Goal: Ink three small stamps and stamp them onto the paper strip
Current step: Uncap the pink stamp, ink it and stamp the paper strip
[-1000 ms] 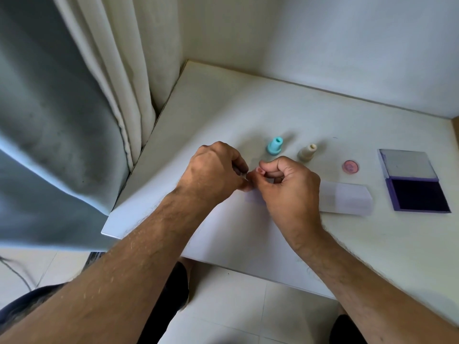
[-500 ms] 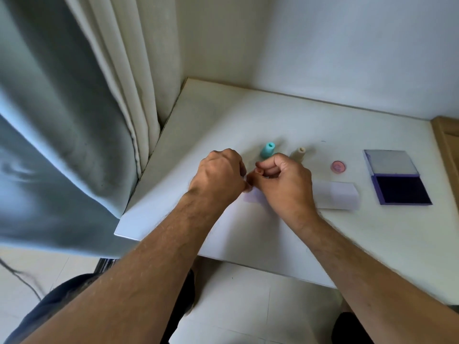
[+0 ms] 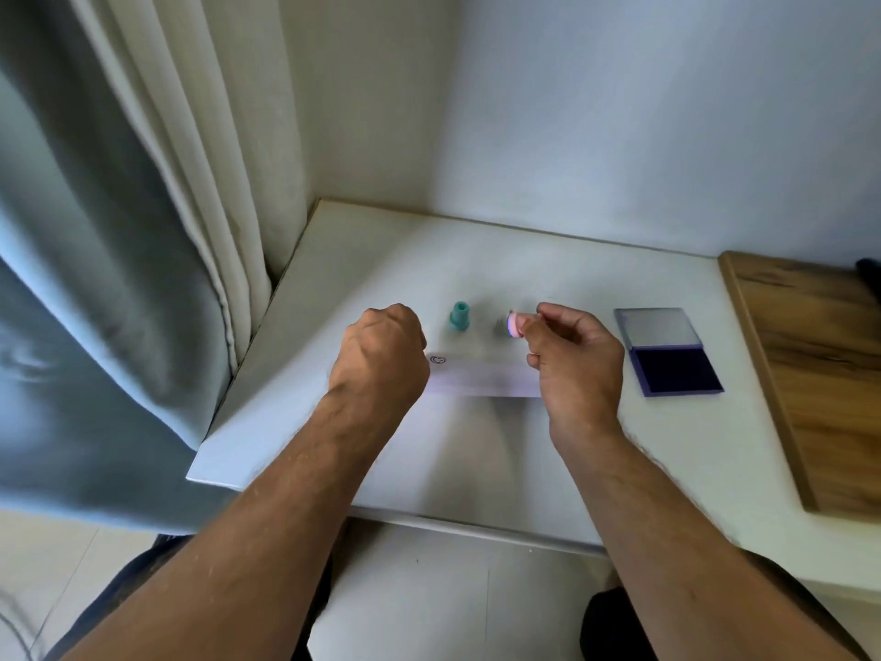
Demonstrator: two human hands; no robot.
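The left hand (image 3: pixel 381 355) sits fisted at the paper strip's (image 3: pixel 481 376) left end; whether it grips anything is unclear. A teal stamp (image 3: pixel 459 317) stands behind. The right hand (image 3: pixel 572 360) pinches a pink stamp (image 3: pixel 513 324), beside the open ink pad (image 3: pixel 667 355).

My left hand (image 3: pixel 381 355) is curled into a fist; my right hand (image 3: pixel 574 357) pinches, fingertips (image 3: pixel 527 322) together, both forearms extended.
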